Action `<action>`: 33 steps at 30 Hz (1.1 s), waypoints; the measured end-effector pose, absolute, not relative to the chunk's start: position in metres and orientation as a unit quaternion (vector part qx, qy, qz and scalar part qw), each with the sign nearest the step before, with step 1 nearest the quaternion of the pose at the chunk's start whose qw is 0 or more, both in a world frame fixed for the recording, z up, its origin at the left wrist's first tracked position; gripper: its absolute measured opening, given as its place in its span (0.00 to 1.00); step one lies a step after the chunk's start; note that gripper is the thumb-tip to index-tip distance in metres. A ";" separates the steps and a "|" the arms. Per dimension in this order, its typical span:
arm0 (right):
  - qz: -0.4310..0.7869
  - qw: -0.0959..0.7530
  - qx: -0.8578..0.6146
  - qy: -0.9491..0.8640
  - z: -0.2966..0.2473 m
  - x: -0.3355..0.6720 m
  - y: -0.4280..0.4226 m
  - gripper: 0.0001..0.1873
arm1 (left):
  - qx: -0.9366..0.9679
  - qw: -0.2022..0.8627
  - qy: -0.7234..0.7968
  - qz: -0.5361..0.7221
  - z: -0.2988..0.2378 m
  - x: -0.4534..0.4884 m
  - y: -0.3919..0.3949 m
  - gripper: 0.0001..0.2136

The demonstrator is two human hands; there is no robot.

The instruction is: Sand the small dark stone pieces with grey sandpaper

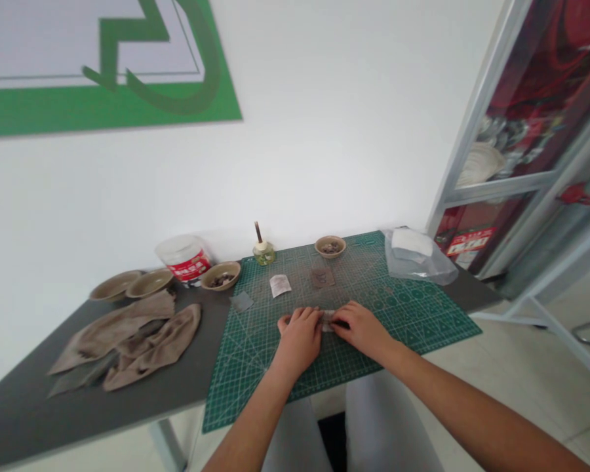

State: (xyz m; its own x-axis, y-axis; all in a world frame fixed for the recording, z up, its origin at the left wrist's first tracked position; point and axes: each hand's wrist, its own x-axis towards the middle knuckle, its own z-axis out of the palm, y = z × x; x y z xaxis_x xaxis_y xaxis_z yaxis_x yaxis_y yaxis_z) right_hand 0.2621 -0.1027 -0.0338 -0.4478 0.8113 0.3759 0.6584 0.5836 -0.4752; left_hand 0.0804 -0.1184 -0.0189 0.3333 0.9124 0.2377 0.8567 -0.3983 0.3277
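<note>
A pale strip [328,320] lay between the hands, near the middle of a green cutting mat [255,373], toward its near edge. Its long axis seemed to run left to right across the person's front, though the fingers hid most of it. The left hand [299,337] came in from the near left and the right hand [364,330] from the near right. Both were closed in a pinch on the strip, with their fingertips meeting over it, and neither hand looked clearly nearer.

Just beyond the hands on the mat lay a white paper slip [280,285] and a dark brown square [323,278], with a grey square [242,301] at the mat's left edge. A bowl of dark pieces [330,246] stood at the far edge. Left of the mat, on the grey desk [19,419], lay crumpled beige cloth [122,341]. A plastic bag [423,269] sat at the mat's far right corner.
</note>
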 end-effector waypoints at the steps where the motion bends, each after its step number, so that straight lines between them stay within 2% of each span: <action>1: 0.125 0.288 -0.443 -0.840 -0.034 0.261 -0.102 0.04 | 0.814 0.073 0.543 0.194 -0.019 0.080 -0.119 0.15; 8: 0.102 0.270 -0.425 -0.858 -0.035 0.255 -0.099 0.01 | 0.817 0.071 0.538 0.195 -0.019 0.078 -0.121 0.17; 19: 0.113 0.265 -0.419 -0.861 -0.033 0.256 -0.096 0.03 | 0.821 0.086 0.531 0.193 -0.018 0.072 -0.119 0.21; 33: 0.094 0.249 -0.405 -0.875 -0.034 0.262 -0.097 0.02 | 0.819 0.079 0.534 0.192 -0.017 0.074 -0.121 0.20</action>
State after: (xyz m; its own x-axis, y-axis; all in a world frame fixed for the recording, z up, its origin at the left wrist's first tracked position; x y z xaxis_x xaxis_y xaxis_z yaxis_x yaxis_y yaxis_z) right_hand 0.2619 -0.0971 -0.0338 -0.5477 0.7555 0.3595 0.6614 0.6541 -0.3670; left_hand 0.0737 -0.1208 -0.0170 0.3550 0.9061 0.2303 0.8451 -0.4163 0.3353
